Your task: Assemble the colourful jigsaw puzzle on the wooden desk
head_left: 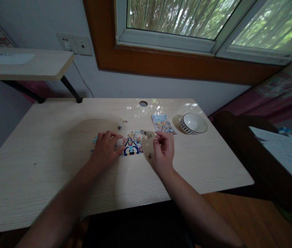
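A partly assembled jigsaw puzzle (132, 150) with a blue cartoon dog face lies on the table. My left hand (106, 147) rests over its left side, fingers spread and thumb touching near the dog face, and hides some pieces beneath. To the right, my right hand (164, 151) is raised a little with fingers curled and thumb near the index finger; whatever may be between them is too small to make out. Loose puzzle pieces (146, 133) lie along the upper right edge of the puzzle, and a small loose piece (150, 156) sits beside my right hand.
Behind my right hand lies a picture sheet (163, 124), with a striped white bowl (193, 123) to its right. A few pieces (119, 127) lie farther back on the table (58, 179). A raised shelf (45, 65) stands at the back left, under the wall sockets.
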